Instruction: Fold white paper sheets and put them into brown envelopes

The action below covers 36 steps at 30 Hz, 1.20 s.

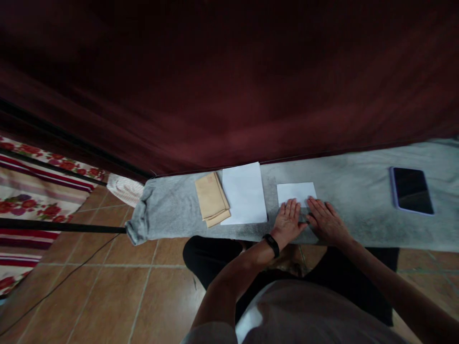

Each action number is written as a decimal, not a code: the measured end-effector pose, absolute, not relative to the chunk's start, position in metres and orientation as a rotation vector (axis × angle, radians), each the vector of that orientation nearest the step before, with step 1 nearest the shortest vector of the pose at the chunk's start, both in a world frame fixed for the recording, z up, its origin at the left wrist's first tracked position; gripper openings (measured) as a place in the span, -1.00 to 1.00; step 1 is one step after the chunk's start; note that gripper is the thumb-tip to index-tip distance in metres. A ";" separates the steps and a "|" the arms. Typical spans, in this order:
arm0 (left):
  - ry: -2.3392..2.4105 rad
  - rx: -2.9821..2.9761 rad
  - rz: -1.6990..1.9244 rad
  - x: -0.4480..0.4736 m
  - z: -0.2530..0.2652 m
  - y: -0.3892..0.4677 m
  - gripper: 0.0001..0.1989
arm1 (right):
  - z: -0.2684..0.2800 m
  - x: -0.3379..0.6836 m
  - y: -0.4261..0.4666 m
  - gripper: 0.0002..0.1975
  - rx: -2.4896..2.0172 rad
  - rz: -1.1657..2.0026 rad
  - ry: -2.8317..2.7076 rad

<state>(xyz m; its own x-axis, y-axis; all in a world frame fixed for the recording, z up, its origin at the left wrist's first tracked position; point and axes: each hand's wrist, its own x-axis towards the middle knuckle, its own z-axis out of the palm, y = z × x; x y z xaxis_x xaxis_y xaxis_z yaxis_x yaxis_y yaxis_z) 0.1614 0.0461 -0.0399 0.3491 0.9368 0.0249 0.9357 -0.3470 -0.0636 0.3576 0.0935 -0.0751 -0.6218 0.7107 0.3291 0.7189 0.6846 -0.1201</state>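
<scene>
Near the front edge of the table (362, 217), we rest left hand (288, 221) and right hand (328, 223) on paper (296, 192), fingers flat, released.

The white, rectangular piece of paper (294, 192) lies flat on the grey, cloth-covered surface (353, 184), far edge exposed, near edge partly covered.

A dark-screened device (412, 190) (purple-edged) lies on grey cloth (362, 186) — beyond it, a deep red curtain (247, 95).
</scene>
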 end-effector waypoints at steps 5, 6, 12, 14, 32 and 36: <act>-1.926 -2.478 -0.157 0.152 -0.039 0.042 -0.18 | -0.071 0.355 0.092 -0.38 -1.146 0.019 -2.542; -1.991 -2.437 -0.186 0.150 -0.040 0.041 -0.19 | -0.070 0.354 0.091 -0.38 -1.155 0.032 -2.538; -2.199 -2.257 -0.235 0.147 -0.041 0.054 -0.34 | -0.067 0.350 0.090 -0.39 -1.244 0.045 -2.481; -2.138 -2.297 -0.285 0.155 -0.041 0.069 -0.37 | -0.068 0.348 0.090 -0.40 -1.255 0.036 -2.476; -2.109 -2.285 -0.311 0.147 -0.058 0.102 -0.37 | -0.065 0.313 0.133 -0.50 -1.253 0.130 -2.431; -2.114 -2.256 -0.328 0.148 -0.057 0.102 -0.35 | -0.067 0.313 0.149 -0.48 -1.300 0.084 -2.411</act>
<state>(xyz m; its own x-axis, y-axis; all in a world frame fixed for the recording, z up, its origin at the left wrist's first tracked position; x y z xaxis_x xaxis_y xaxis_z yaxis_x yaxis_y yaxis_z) 0.1484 0.1021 -0.0574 0.0536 0.9831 0.1752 0.9900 -0.0753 0.1194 0.3131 0.1493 -0.0672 -0.4883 0.8134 0.3161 0.7895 0.5661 -0.2372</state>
